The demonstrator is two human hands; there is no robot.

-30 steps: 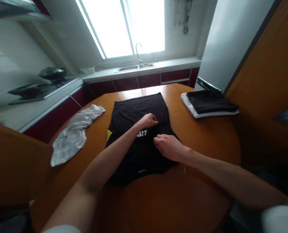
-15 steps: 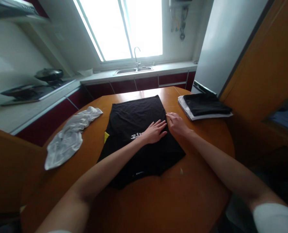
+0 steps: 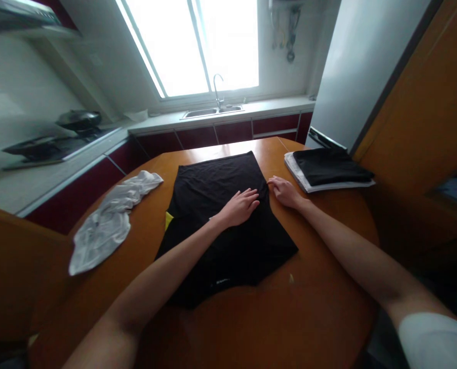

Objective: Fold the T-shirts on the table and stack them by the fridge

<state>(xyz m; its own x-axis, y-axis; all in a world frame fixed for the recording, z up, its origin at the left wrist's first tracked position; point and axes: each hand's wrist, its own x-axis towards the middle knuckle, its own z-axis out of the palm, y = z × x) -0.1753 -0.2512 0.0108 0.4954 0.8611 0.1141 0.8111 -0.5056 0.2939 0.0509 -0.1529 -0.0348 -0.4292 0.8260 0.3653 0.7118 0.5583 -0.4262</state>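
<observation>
A black garment (image 3: 220,179) lies spread on the wooden table (image 3: 251,328), with a yellow patch (image 3: 169,220) showing at its left edge. My left hand (image 3: 241,206) rests flat on the middle of the cloth, fingers extended, and my forearm hides most of the white print. At the garment's right edge, my right hand (image 3: 284,190) has its fingers closed on the fabric, which puckers beside the fingertips.
A crumpled white cloth (image 3: 111,220) lies on the table's left side. Folded black and white clothes (image 3: 330,169) are stacked at the right. Beyond are a counter with a sink (image 3: 213,111) and a stove with pans (image 3: 78,120).
My left hand has slid slightly left and down over the garment. My right hand has moved a little to the right, and the garment's right edge has shifted with it.
</observation>
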